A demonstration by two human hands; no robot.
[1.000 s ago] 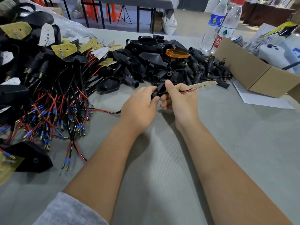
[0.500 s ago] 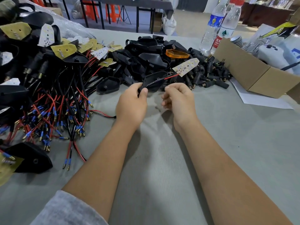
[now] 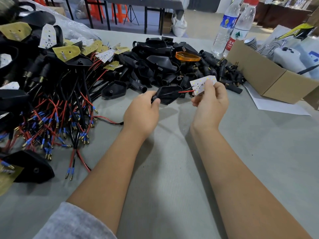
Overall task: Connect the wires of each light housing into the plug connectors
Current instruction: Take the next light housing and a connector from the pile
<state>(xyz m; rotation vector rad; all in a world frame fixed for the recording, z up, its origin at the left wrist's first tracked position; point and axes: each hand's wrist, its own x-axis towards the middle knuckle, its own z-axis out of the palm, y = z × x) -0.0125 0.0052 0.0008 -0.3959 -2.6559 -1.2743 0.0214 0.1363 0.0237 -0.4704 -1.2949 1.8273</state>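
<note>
My left hand (image 3: 142,112) grips the narrow stem end of a black light housing (image 3: 170,95) held just above the table. A red and a black wire (image 3: 187,91) run from the housing's open side to a small white LED board (image 3: 200,86). My right hand (image 3: 211,101) pinches that board between thumb and fingers, to the right of the housing. The wire tail (image 3: 107,120) trails left from my left hand across the table.
A heap of empty black housings (image 3: 160,62) with one orange lens (image 3: 187,56) lies behind my hands. Wired housings with blue-sleeved terminals (image 3: 51,121) cover the left. A cardboard box (image 3: 269,76), paper and two water bottles (image 3: 231,26) stand at the right.
My hands have drawn apart. The right hand now pinches the LED board, which moved down and right, and the housing in my left hand has shifted right.
</note>
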